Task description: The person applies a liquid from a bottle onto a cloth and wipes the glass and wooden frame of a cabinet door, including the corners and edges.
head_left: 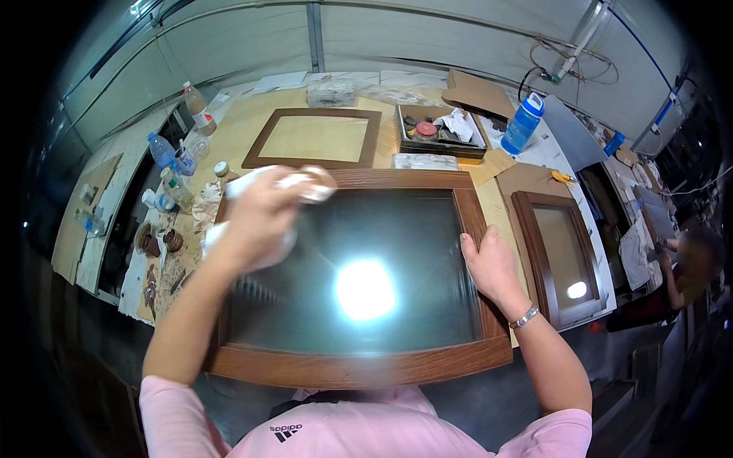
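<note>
A wood-framed glass panel (397,229) lies before me at the bench's near edge, with a bright lamp reflected in its dark glass. Over its far left corner, my left hand (263,214) is closed on a white cloth (305,183), somewhat smeared by motion. Part of the cloth hangs below the palm. On the right rail of the frame rests my right hand (492,263), its thumb on the wood and its other fingers folded over the outer edge. A silvery bracelet circles that wrist.
Beyond lies an empty brown frame (256,137); a smaller glazed frame (561,252) is at right. A box of supplies (439,149) and a blue bottle (523,124) stand behind. Bottles (164,153) and jars line the left. Another person (691,267) is far right.
</note>
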The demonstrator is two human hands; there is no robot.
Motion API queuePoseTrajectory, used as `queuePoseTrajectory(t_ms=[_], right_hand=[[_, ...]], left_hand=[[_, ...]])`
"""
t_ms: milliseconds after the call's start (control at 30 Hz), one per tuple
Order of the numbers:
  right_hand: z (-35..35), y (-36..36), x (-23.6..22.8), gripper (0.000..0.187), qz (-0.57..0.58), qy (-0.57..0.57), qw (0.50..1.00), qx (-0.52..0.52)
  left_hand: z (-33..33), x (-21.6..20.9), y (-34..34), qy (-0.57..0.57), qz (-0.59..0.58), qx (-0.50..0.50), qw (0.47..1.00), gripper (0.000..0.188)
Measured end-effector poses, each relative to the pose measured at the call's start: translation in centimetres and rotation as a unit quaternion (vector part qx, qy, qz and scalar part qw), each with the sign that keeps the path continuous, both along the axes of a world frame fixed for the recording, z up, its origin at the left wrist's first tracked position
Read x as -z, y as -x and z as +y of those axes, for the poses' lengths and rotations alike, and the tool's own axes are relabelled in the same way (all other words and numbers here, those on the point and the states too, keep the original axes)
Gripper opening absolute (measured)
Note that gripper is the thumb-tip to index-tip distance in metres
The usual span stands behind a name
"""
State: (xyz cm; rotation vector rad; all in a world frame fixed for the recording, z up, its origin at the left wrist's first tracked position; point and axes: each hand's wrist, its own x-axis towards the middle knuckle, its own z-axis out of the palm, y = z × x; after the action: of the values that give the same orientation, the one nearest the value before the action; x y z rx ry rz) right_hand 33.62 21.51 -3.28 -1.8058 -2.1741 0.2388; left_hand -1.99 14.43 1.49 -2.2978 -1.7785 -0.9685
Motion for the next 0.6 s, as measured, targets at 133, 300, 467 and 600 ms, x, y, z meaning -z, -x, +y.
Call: queuePoseTrajectory(t_ms=[133,300,467,600], right_hand=[[-0.3,0.9,0.0,0.050,-0.003,-0.009,1.000,-0.018],[-0.3,0.0,-0.4,0.051,-0.004,-0.003,1.000,-0.005],[-0.4,1.4,-0.4,0.052,0.018,0.018,1.000,-0.013],[-0.2,0.9,-0.4,0.051,0.013,0.005,1.000,-0.021]], left_hand=[[3.6,3.2,-5.0,0.018,0.224,0.039,0.974,0.048],[2.7,2.8,0.1,0.025,0.212,-0.041,0.976,0.046],[1.1,4.2,3.8,0.026,0.160,-0.080,0.984,0.041],[-0.3,3.6,-1.2,0.026,0.104,0.043,0.993,0.041]])
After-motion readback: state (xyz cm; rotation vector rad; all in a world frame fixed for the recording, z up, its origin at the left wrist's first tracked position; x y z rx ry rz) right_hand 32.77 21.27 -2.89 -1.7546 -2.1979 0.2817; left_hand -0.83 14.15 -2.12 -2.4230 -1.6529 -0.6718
